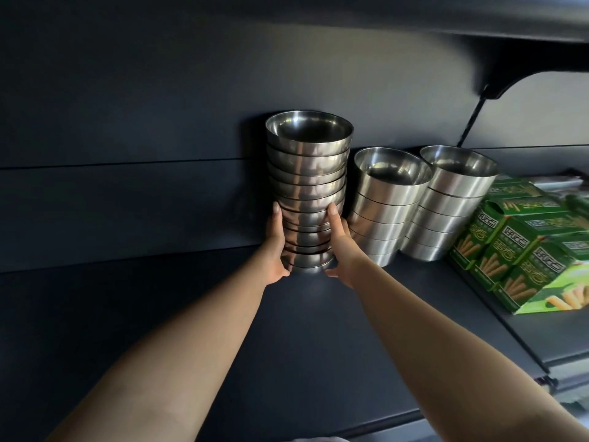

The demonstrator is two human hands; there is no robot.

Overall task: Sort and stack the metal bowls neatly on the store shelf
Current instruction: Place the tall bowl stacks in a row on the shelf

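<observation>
Left hand (276, 247) and right hand (339, 242), each grasping a side of the tall bowl stack (307, 186) on the dark shelf (191, 314), two shorter bowl stacks (385, 202) just right, green boxes (522, 250) beyond.

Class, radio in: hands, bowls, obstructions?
Left hand, right hand gripping tall stack of round steel bowls. Stack upright on dark shelf. Shorter steel bowl stack close right.

Green boxes (522, 250) cut off at right edge, print unreadable, fingers behind tall bowl stack (307, 189) hidden
</observation>
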